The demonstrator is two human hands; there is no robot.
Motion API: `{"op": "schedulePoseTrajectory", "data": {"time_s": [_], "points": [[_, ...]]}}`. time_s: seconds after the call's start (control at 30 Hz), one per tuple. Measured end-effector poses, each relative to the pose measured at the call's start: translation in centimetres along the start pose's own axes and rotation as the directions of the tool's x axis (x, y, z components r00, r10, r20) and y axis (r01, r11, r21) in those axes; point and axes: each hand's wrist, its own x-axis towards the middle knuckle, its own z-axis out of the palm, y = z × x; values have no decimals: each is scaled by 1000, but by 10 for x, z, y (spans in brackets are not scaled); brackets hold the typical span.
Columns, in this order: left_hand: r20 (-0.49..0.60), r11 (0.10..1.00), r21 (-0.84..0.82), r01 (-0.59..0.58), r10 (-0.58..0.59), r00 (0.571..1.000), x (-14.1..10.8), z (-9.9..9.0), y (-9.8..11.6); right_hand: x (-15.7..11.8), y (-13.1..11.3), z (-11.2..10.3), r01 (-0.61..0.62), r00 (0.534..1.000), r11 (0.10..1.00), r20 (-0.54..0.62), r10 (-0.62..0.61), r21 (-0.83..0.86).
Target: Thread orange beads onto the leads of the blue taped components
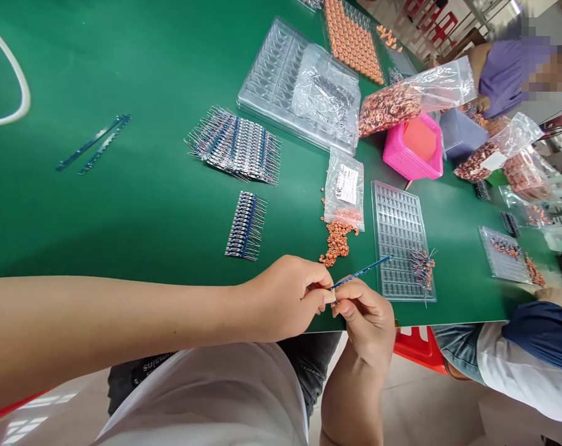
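Note:
A narrow blue strip [367, 269] runs up to the right from between my fingertips. My left hand [283, 294] is closed in a pinch at the strip's near end. Right beside it, my right hand [367, 319] pinches too, its fingertips meeting those of my left; what it holds is mostly hidden, with a speck of orange showing. Just beyond my hands lies a spill of small orange ring-like parts [337, 241] at the mouth of a labelled clear bag [346, 189]. Nearby rests a row of small boards with wire leads [244, 226].
A stack of similar wired boards [238, 147] lies farther back. A clear slotted tray [398, 235] carries a wired bundle [422, 269]. Behind are larger plastic trays [271, 68], a pink basket [411, 148] and bagged copper-coloured parts [390, 106]. Two blue strips [95, 144] lie left. Co-workers sit at right.

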Motion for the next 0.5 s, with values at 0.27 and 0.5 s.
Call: {"op": "schedulePoseTrajectory", "data": {"time_s": [0.27,0.5], "points": [[6,1000,-11,23,-23,1000,0,1,-2,1,-1,1,11,1000,999,6,-11,38],[8,968,-204,147,-148,989,5,-3,5,3,5,5,54,997,997,-59,-51,52]]}}
